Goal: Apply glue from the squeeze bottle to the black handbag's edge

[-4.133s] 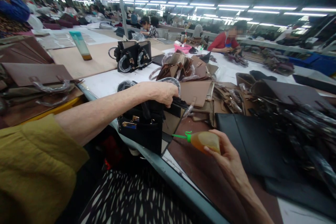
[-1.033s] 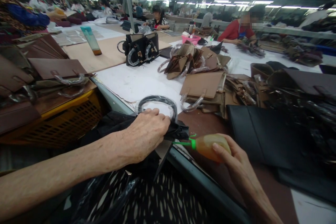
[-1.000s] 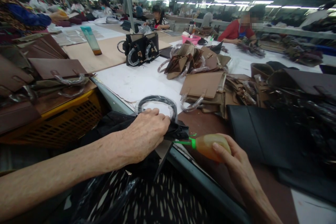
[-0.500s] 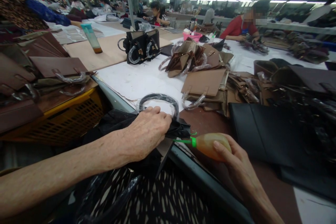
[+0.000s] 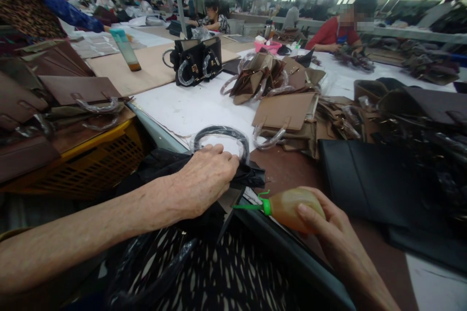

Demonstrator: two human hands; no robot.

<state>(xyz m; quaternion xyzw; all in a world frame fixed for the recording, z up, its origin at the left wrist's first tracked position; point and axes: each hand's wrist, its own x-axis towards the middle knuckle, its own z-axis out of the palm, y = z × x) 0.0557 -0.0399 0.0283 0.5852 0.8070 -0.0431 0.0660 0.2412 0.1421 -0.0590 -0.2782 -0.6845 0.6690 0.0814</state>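
Lower now than half a second ago, the right hand (image 5: 328, 228) is closed round a squeeze bottle (image 5: 295, 204) of amber fluid, its green nozzle (image 5: 250, 205) aimed under the black bag flap (image 5: 248, 177). The left hand (image 5: 206, 180) clamps that flap with curled fingers at the near rim of the desk (image 5: 156, 133). A steady pinch and a light squeeze seem best, with the tip kept close along the edge and clear of the wrapped handle (image 5: 221, 133) and the tan bags (image 5: 282, 112) beyond.

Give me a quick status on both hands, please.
Left hand shut on bag. Right hand shut on bottle, nozzle at bag edge. Wrapped handle just beyond left hand.
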